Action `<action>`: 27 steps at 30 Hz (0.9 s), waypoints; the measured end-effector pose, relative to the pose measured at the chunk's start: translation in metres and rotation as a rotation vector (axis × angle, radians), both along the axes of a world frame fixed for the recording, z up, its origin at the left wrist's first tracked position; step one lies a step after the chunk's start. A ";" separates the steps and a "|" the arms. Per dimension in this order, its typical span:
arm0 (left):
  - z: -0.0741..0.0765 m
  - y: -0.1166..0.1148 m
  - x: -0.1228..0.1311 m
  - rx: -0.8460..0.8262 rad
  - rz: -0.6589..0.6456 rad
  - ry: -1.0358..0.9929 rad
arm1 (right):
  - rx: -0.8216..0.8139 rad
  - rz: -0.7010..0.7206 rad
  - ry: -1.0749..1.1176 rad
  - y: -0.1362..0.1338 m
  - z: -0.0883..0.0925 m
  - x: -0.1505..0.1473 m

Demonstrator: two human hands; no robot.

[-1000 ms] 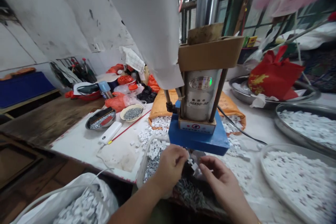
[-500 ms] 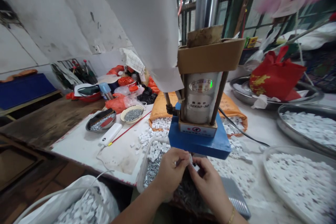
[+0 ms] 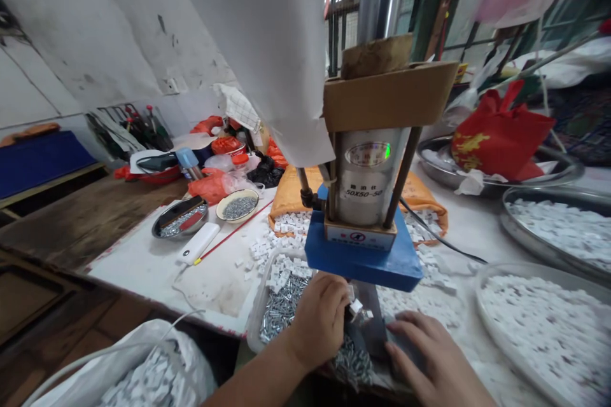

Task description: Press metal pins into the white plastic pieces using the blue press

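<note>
Head view: my left fingers [image 3: 338,297] curl beside a white piece [image 3: 356,306], grip hidden; my right fingers [image 3: 405,332] spread, empty. Plenty of pins [image 3: 281,306] lie loose; what's finished, I can't tell.

Left hand [image 3: 322,318] by white pieces [image 3: 356,306] near blue press base [image 3: 360,261]; right hand [image 3: 429,350], fingers spread.
</note>
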State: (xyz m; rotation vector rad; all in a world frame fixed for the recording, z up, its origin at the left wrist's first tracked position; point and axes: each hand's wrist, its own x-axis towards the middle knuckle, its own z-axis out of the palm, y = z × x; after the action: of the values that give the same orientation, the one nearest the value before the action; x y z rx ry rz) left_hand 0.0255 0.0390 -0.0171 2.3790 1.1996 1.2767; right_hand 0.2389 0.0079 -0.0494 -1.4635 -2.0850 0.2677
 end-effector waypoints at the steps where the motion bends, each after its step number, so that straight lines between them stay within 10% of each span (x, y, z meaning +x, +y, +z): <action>1: -0.001 0.000 0.000 0.010 -0.002 0.010 | 0.036 0.004 -0.114 -0.005 -0.006 0.011; 8: -0.006 -0.001 0.001 -0.064 0.063 -0.026 | 0.203 0.027 -0.361 -0.022 -0.038 0.031; 18: 0.011 -0.006 0.002 -0.389 0.062 -0.250 | 0.291 0.163 -0.012 0.014 0.024 -0.033; 27: 0.002 0.016 -0.015 -0.622 0.172 -0.324 | -0.120 0.059 0.232 0.048 0.020 -0.064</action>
State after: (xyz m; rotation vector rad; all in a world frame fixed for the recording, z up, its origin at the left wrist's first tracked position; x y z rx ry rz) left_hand 0.0101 0.0555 -0.0150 1.5974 1.4484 1.0692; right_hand 0.1751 0.0555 -0.0292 -1.3683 -1.9540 0.5675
